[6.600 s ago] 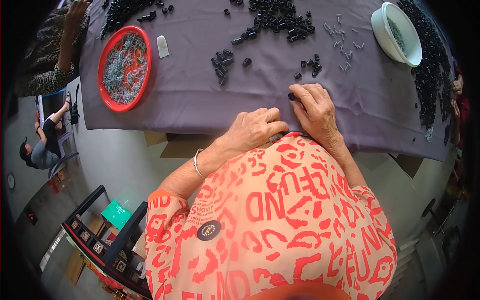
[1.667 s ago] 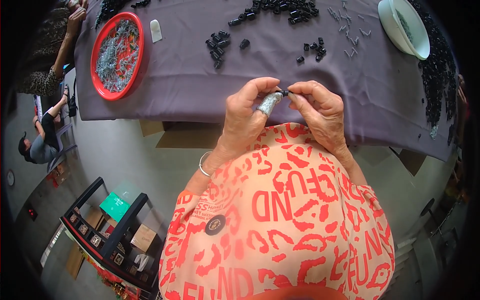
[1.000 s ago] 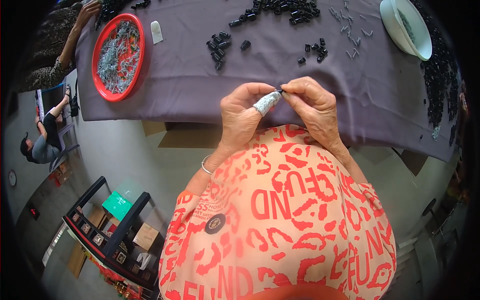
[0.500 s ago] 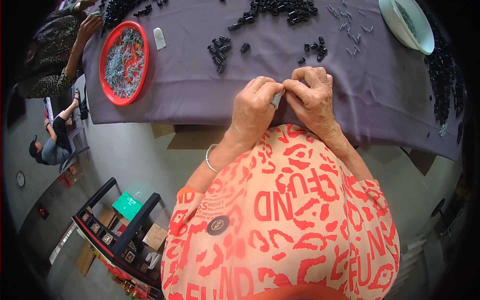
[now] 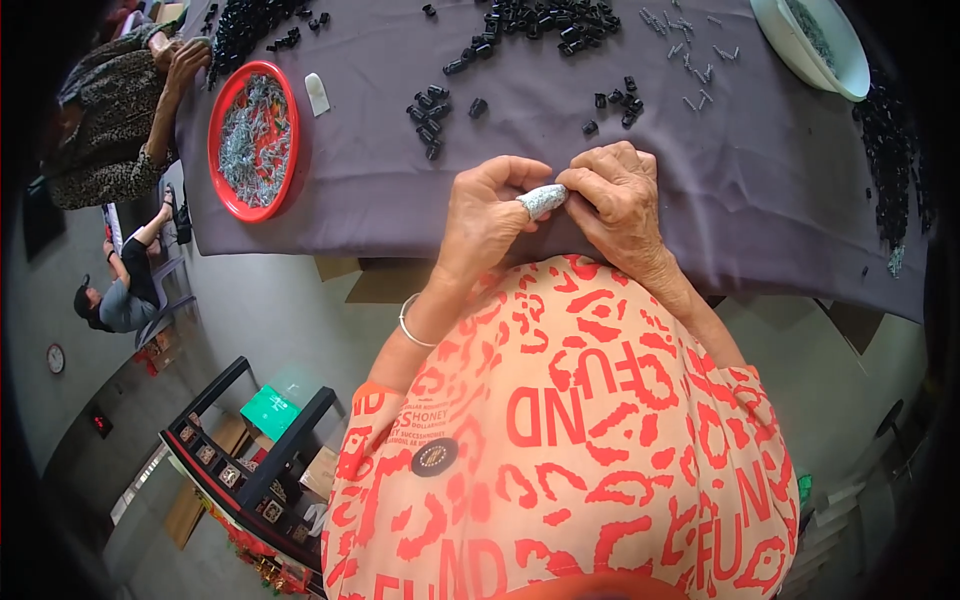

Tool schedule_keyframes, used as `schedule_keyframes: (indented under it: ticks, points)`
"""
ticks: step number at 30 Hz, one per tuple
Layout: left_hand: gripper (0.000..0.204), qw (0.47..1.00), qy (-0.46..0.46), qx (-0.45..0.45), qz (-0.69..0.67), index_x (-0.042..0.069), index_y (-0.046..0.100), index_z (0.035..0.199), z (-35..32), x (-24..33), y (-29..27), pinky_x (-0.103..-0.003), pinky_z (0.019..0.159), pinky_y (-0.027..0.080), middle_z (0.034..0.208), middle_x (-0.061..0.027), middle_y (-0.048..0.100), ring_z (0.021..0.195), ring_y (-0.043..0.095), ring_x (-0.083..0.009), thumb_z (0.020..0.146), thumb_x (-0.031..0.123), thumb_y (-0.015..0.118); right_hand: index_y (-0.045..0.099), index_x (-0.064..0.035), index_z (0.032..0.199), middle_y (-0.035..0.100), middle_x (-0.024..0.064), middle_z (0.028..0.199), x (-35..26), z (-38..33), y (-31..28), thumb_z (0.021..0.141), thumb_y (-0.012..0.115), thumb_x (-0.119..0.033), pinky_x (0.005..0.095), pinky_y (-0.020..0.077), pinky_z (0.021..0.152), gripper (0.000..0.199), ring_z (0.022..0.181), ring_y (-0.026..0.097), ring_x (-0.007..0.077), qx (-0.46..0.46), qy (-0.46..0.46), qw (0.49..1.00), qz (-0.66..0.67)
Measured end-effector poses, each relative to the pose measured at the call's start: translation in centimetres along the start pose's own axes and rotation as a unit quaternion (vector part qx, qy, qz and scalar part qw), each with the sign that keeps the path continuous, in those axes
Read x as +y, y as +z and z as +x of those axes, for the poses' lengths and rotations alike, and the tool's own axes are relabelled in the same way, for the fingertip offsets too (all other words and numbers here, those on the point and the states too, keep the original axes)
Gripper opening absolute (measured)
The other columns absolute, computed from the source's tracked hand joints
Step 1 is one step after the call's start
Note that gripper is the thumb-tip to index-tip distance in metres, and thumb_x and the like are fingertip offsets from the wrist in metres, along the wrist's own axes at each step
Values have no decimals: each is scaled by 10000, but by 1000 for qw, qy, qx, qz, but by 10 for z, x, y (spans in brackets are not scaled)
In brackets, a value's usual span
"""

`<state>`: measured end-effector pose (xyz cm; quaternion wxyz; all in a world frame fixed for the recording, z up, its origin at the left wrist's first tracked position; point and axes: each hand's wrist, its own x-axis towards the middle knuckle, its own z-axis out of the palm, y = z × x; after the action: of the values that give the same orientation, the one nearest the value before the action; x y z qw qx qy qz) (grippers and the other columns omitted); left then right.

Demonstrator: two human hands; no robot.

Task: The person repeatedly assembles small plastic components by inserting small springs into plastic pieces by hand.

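Observation:
My left hand (image 5: 480, 212) is over the near edge of the cloth-covered table, its index finger raised apart from the thumb. A whitish-grey speckled wrap (image 5: 543, 201) covers what looks like the thumb, and its tip meets the fingertips of my right hand (image 5: 618, 205). The right fingers are curled and pinched together; anything between them is too small or hidden to make out. Just beyond the hands lie two little groups of short black cylindrical parts (image 5: 428, 122), one beyond each hand. Small metal springs (image 5: 703, 75) are scattered farther right.
A red oval tray (image 5: 217, 165) of thin metal pieces stands left, beside a white flat piece (image 5: 317, 94). Larger black heaps (image 5: 560, 22) lie at the back. A pale bowl (image 5: 857, 75) is at the far right, by dark parts (image 5: 885, 170). A co-worker's hands (image 5: 182, 60) are at the far left.
My left fingers have spread from the thumb, baring more of the wrap. The right hand stays pinched against its tip. The whole view has shifted slightly.

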<state>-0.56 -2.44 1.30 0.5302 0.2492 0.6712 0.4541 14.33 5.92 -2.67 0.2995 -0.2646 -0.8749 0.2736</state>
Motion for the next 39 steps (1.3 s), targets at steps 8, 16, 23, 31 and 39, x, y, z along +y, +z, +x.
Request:
schedule_keyframes:
  ticks: [8, 16, 23, 31, 39]
  points:
    - [195, 987, -138, -76, 7, -21, 640, 997, 13, 13, -12, -221, 596, 544, 851, -87, 674, 700, 659, -132, 808, 23, 626, 627, -122, 812, 590, -24, 839, 1, 0, -1, 615, 715, -63, 331, 357, 739, 224, 818, 546, 168, -1, 5, 1000, 9]
    - [242, 986, -148, -77, 1, -11, 637, 1050, 13, 16, -10, -218, 610, 526, 834, -78, 676, 681, 647, -121, 825, 78, 635, 616, -59, 912, 601, 61, 910, -1, 6, -12, 645, 678, -28, 376, 391, 765, 276, 860, 562, 243, -5, 19, 997, 70]
    - [178, 943, 176, -51, 279, 34, 625, 911, 5, -1, -12, -300, 641, 501, 843, -102, 653, 757, 638, -194, 783, 156, 640, 591, -36, 1121, 583, 128, 1144, -20, 32, 8, 813, 602, -297, 423, 394, 946, 404, 1089, 541, 301, -73, -107, 981, 147]
    - [200, 950, 177, -100, 238, 27, 602, 939, 12, -13, -17, -318, 688, 494, 929, -98, 637, 828, 627, -226, 780, 147, 623, 532, -76, 1237, 536, 114, 1259, -16, 30, 13, 831, 565, -366, 438, 332, 1053, 500, 1215, 476, 280, -158, -106, 978, 90]
    - [216, 990, 111, -52, 65, -3, 600, 896, 18, -13, -13, -306, 671, 483, 860, -62, 636, 798, 595, -150, 756, 141, 678, 504, -49, 1272, 497, 120, 1331, -13, 32, 15, 874, 455, -335, 442, 278, 1084, 493, 1271, 438, 272, -182, -80, 975, 98]
